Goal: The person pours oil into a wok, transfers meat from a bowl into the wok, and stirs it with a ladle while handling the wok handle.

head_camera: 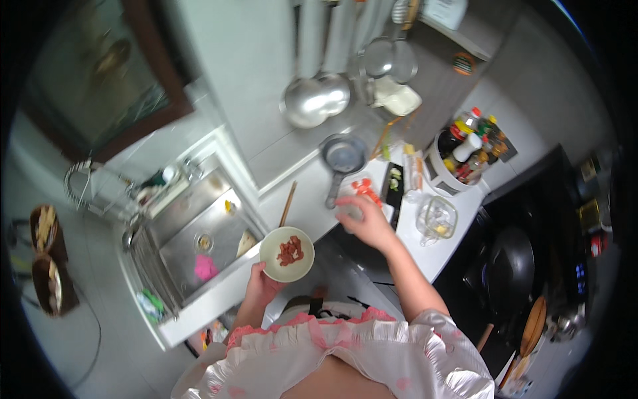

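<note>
My left hand [263,287] holds a pale bowl [271,272] by its lower left rim. Small pieces of reddish meat [290,251] lie in the bowl. My right hand [371,222] reaches over the counter edge, its thumb and fingers curved around a pale, blurred shape; whether it grips that shape I cannot tell. Close to its fingertips is the handle of a small grey saucepan [344,154]. Cut red pieces [365,188], partly hidden by the hand, lie just beyond it. A dark board or tray [393,199] with pale green slices [395,179] is to the right.
Chopsticks [288,204] lie on the counter near the steel sink [174,249], which holds a pink cloth [205,268]. A glass container [438,217] and a white bin of bottles [438,174] stand right. A black wok [509,269] sits on the stove. Ladles [306,102] hang above.
</note>
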A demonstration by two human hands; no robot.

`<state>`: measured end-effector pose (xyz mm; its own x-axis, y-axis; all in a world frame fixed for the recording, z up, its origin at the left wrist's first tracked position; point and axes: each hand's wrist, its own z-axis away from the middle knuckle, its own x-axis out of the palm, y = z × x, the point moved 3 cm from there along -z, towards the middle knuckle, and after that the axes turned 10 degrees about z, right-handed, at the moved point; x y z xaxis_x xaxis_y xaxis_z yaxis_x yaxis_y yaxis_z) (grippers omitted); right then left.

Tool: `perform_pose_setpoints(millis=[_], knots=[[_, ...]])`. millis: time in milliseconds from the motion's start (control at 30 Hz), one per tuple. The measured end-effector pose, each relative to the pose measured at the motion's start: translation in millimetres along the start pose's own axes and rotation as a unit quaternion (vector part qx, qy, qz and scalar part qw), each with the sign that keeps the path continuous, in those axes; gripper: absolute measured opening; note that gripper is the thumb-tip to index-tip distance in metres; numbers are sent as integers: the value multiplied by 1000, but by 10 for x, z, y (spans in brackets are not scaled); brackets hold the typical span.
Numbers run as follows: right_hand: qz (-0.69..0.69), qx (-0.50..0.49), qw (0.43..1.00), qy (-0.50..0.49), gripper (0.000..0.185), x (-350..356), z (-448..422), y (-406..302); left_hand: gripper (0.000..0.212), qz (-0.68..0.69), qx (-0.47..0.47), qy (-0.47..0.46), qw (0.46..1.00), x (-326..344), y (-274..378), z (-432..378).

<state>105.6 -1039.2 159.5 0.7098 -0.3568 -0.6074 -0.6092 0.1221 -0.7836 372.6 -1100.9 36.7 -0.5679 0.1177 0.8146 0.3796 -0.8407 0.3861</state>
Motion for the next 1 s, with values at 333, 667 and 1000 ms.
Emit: perform_pose_setpoints(millis=[333,667,1000], knots=[[54,-33,990,-127,29,715,30,-162,48,-17,115,138,984,-752,96,952],[264,131,956,-10,35,-336,1909,370,60,-97,-109,-18,989,-92,-843,195],[-34,359,925,121,20,-2027,2500,587,60,-44,-107,-13,993,2133,-1507,136]])
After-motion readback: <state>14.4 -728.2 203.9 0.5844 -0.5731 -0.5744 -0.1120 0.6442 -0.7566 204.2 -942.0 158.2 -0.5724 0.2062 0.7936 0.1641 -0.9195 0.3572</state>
